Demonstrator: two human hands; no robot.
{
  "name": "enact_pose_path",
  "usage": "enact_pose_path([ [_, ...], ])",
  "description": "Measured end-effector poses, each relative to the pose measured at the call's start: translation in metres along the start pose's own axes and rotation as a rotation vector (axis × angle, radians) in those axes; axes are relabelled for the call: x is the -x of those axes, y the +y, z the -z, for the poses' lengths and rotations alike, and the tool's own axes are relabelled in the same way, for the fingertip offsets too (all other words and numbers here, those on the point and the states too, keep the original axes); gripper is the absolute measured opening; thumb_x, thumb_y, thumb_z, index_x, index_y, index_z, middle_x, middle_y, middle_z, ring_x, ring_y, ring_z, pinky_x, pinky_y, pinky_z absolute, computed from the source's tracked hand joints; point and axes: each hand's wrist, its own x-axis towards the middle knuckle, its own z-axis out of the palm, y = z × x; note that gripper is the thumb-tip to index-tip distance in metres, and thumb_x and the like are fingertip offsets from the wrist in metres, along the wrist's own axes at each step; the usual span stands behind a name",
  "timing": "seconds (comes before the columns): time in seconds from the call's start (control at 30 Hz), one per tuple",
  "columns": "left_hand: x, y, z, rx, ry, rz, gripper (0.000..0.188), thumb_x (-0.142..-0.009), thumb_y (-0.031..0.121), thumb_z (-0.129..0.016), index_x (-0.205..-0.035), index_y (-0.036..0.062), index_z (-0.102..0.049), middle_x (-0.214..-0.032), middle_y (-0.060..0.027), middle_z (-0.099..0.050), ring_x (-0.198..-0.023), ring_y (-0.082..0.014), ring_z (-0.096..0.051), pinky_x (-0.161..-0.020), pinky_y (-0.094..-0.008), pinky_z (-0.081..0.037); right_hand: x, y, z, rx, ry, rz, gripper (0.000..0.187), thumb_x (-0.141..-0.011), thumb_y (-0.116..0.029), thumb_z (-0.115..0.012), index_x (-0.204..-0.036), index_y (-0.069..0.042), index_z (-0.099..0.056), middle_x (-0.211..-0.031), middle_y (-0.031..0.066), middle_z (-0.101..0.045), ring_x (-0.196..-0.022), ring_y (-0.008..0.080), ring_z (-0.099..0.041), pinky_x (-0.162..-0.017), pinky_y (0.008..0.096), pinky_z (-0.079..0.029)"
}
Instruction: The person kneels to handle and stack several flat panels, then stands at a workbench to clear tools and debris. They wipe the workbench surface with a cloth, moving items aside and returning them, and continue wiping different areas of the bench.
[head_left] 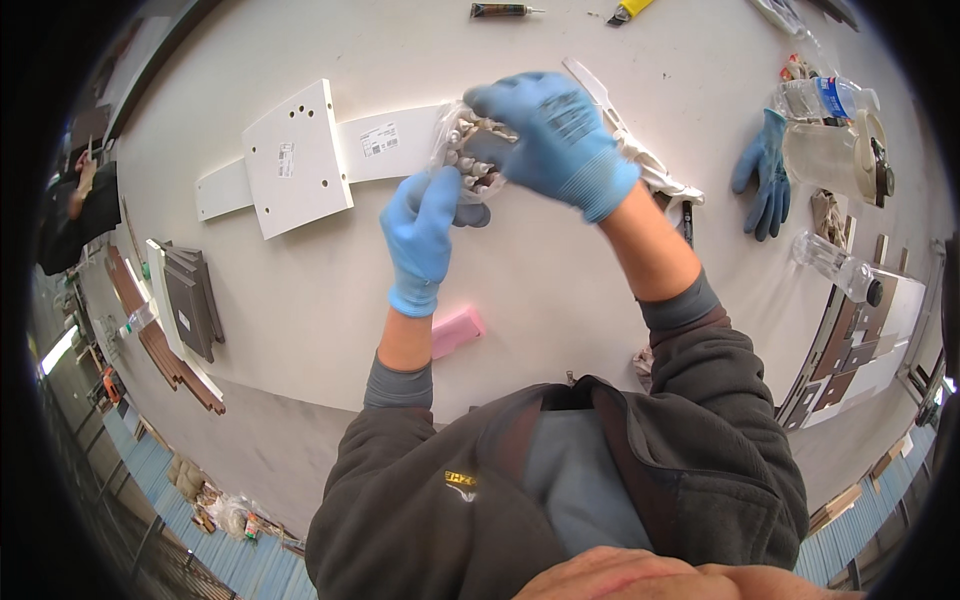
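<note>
Above the table, a clear plastic bag of small white and metallic fittings is between my blue-gloved hands. My left hand grips the bag's lower edge, its fingers closed around the plastic. From the right, my right hand reaches over the bag's upper side, fingers curled at its rim and thumb among the fittings; it is slightly blurred. Just behind the bag lies a long white panel with a label. A squarish white board with drilled holes rests across that panel.
A pink block lies near my left forearm. White strips and a black marker lie to the right. Further right are a spare blue glove, a large clear jug and a bottle. Dark panels stand at left.
</note>
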Motion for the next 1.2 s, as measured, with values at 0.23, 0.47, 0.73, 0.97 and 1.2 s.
enact_pose_path([
  [0.23, -0.005, -0.032, 0.015, 0.01, -0.078, -0.394, 0.022, -0.112, 0.012, -0.057, -0.111, -0.0048, -0.072, -0.084, -0.0125, -0.07, -0.067, -0.0214, -0.072, -0.063, -0.0346, -0.061, -0.077, 0.131, -0.038, 0.298, 0.589, -0.05, 0.032, -0.088, -0.024, -0.075, -0.117, -0.01, -0.075, -0.11, 0.0154, -0.077, -0.111, 0.0365, -0.071, -0.098, 0.0508, -0.056],
  [0.47, -0.01, -0.038, 0.02, -0.072, -0.086, -0.421, 0.021, -0.112, 0.009, -0.056, -0.116, -0.0029, -0.073, -0.085, -0.0129, -0.07, -0.066, -0.0214, -0.072, -0.063, -0.0347, -0.061, -0.097, 0.178, -0.07, 0.644, -0.041, -0.314, 0.031, -0.091, -0.028, -0.069, -0.117, -0.013, -0.074, -0.12, 0.0151, -0.074, -0.111, 0.0356, -0.071, -0.094, 0.053, -0.054],
  [0.73, -0.009, -0.031, 0.013, -0.087, -0.062, -0.477, 0.024, -0.111, 0.013, -0.058, -0.111, -0.0062, -0.072, -0.085, -0.0133, -0.07, -0.067, -0.0219, -0.072, -0.063, -0.0352, -0.061, -0.006, 0.094, 0.016, -0.158, 0.264, -0.331, 0.017, -0.101, -0.014, -0.071, -0.111, -0.004, -0.08, -0.091, 0.0086, -0.08, -0.08, 0.0172, -0.073, -0.076, 0.0321, -0.057],
  [0.97, -0.007, -0.028, 0.013, 0.08, -0.125, -0.287, 0.021, -0.112, 0.006, -0.055, -0.117, 0.0002, -0.074, -0.089, -0.0108, -0.07, -0.069, -0.0186, -0.072, -0.064, -0.0332, -0.061, 0.04, 0.018, 0.059, -0.258, -0.015, -0.156, 0.018, -0.099, -0.006, -0.072, -0.115, -0.002, -0.079, -0.089, 0.01, -0.077, -0.076, 0.0178, -0.071, -0.073, 0.0323, -0.055],
  [1.2, -0.003, -0.015, 0.0, 0.06, -0.053, -0.206, 0.02, -0.107, 0.017, -0.064, -0.098, 0.0001, -0.07, -0.078, -0.0084, -0.073, -0.066, -0.0152, -0.071, -0.065, -0.0295, -0.057, 0.012, 0.018, 0.021, 0.099, -0.062, -0.108, 0.016, -0.097, -0.018, -0.065, -0.097, -0.009, -0.079, -0.095, 0.0146, -0.077, -0.095, 0.0384, -0.073, -0.102, 0.0515, -0.052],
])
